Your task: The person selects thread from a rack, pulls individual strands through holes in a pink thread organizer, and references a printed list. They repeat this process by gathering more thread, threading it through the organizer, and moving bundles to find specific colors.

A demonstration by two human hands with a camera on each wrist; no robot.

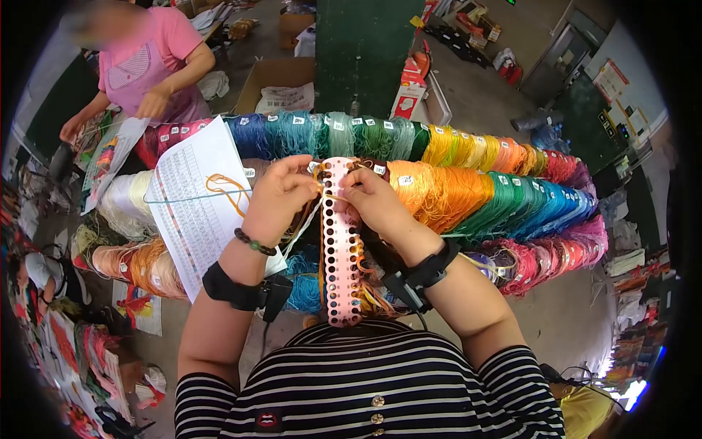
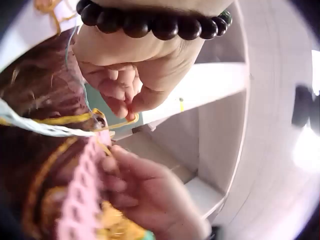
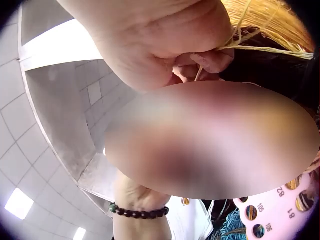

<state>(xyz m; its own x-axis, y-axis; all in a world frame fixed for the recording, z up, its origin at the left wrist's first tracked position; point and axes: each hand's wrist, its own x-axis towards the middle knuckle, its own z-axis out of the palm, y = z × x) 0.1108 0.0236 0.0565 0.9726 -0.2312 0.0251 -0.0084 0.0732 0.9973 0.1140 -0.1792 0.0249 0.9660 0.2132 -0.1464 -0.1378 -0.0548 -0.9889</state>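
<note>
A long pink card (image 1: 338, 252) with rows of round holes stands between both hands, with threads looped along its edges. In the head view my left hand (image 1: 272, 203) is at the card's upper left. Its thumb and finger pinch a yellow-orange thread (image 2: 116, 126), seen in the left wrist view. My right hand (image 1: 375, 203), at the card's upper right, pinches a thin thread (image 3: 199, 73) in the right wrist view. A pale braided strand (image 2: 47, 126) runs to the card's top. A blurred oval hides much of the right wrist view.
Bundles of coloured thread hang in rows, including orange (image 1: 439, 192), green (image 1: 504, 194) and blue (image 1: 303, 282) ones. A printed sheet (image 1: 194, 219) lies over the bundles at left, with loose orange thread (image 1: 228, 189) on it. Another person (image 1: 157, 69) stands at the far left.
</note>
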